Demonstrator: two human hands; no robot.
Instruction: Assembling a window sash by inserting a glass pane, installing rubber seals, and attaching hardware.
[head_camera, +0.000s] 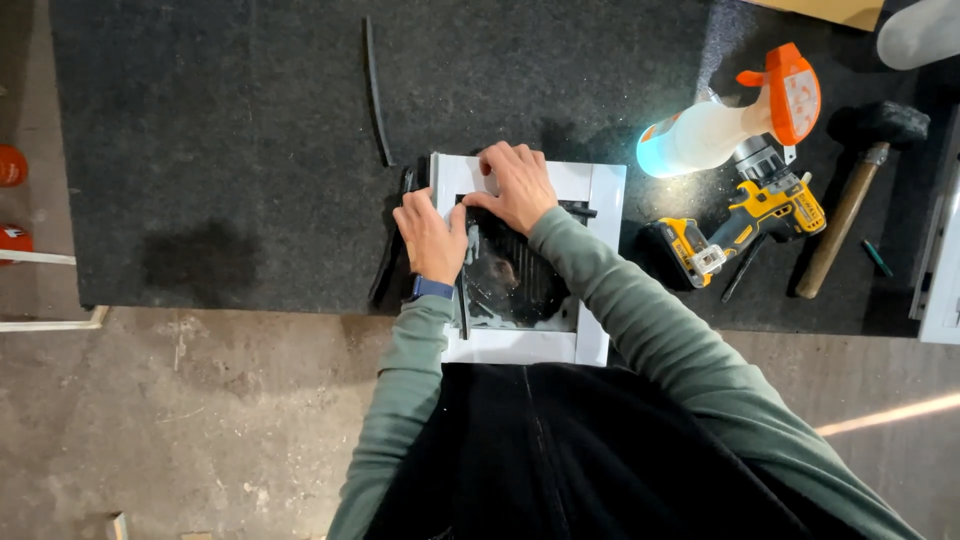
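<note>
Centrally, both hands press on a white window frame (600, 195) lying on the black bench mat (230, 150): the left hand (432, 238) lies flat on its left edge, the right hand (515, 185) pinches its upper rail. Right of it lie a spray bottle (720, 125), a yellow cordless drill (745, 220) and a mallet (860, 180).

The single head-worn camera looks almost straight down from above the person's chest, so the torso fills the bottom middle and both sleeves run up into the picture. It sits near enough that the dark-matted table (250, 150) spans the upper half, with the concrete floor (200, 430) below; no second view shares the scene.
</note>
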